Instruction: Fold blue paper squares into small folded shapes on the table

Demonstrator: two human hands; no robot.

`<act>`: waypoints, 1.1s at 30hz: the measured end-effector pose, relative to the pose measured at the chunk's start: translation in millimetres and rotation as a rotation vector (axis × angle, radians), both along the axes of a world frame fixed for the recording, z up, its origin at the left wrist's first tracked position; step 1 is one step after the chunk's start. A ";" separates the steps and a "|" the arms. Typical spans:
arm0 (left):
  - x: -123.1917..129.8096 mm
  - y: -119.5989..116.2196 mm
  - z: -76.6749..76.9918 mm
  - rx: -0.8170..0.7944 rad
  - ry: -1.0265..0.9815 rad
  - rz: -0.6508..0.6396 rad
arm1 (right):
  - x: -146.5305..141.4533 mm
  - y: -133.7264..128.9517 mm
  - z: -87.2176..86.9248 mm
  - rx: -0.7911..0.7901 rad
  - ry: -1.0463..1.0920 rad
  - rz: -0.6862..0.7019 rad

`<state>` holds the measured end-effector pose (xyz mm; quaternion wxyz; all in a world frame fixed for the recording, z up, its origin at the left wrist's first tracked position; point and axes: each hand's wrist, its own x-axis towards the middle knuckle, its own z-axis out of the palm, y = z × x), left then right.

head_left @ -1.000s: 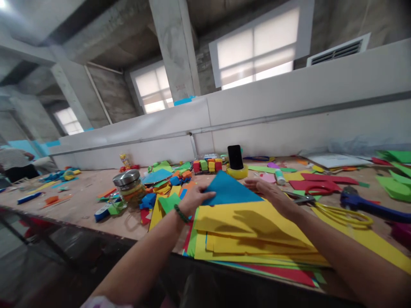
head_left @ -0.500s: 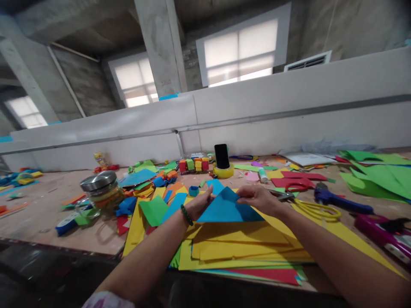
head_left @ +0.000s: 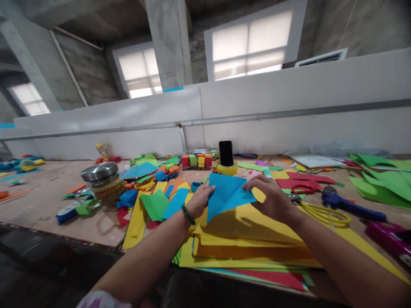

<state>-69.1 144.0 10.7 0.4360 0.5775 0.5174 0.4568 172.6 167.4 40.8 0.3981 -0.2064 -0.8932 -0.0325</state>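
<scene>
Nearest the body, under the forearms, red and green sheets stick out below a stack of wide yellow paper sheets [head_left: 250,226], which lies at the front edge of the pinkish-brown table [head_left: 54,188]. Just above the stack, a bright blue flat paper sheet [head_left: 224,192] is held up between the hands: the left hand [head_left: 199,202] has closed fingers on its left edge, and the right hand [head_left: 276,201] pinches its right end between thumb and fingers, where the paper seems bent or folded over. The step in hand looks like turning or shaping this sheet in the air; the next move calls for lining up its edges while both grips keep it from slipping or creasing. Its long axis runs roughly across, from hand to hand; the lower edge climbs toward the right hand, and a sharp lower-left corner points down and back toward the body. Just left of the left hand lies a bent light-green paper piece [head_left: 156,205], and farther left stands a clear glass jar with a metal lid [head_left: 104,186]. To the right of the right hand are looped yellow handles [head_left: 327,214], a blue-handled metal tool [head_left: 353,205] and, nearer the body, a glossy magenta tool [head_left: 387,239]. Beyond the hands, a black phone [head_left: 226,153] stands upright in a round yellow holder [head_left: 227,168], beside a row of coloured cubes [head_left: 196,161]. Behind everything rises a long white partition [head_left: 289,92].
</scene>
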 end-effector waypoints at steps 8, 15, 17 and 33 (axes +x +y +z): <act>-7.1 -17.7 12.7 0.072 0.101 0.223 | -2.7 -7.4 6.1 0.260 -0.355 0.001; -13.6 -85.7 -5.5 0.193 0.725 0.155 | 20.9 -15.7 -18.1 -0.004 -0.518 0.036; -11.8 -95.6 -4.2 0.314 0.906 0.019 | 25.9 -21.7 -25.3 -0.052 -0.567 -0.020; 11.2 2.7 14.0 0.063 0.902 -0.355 | -10.9 -45.9 0.7 -0.429 -0.801 -0.171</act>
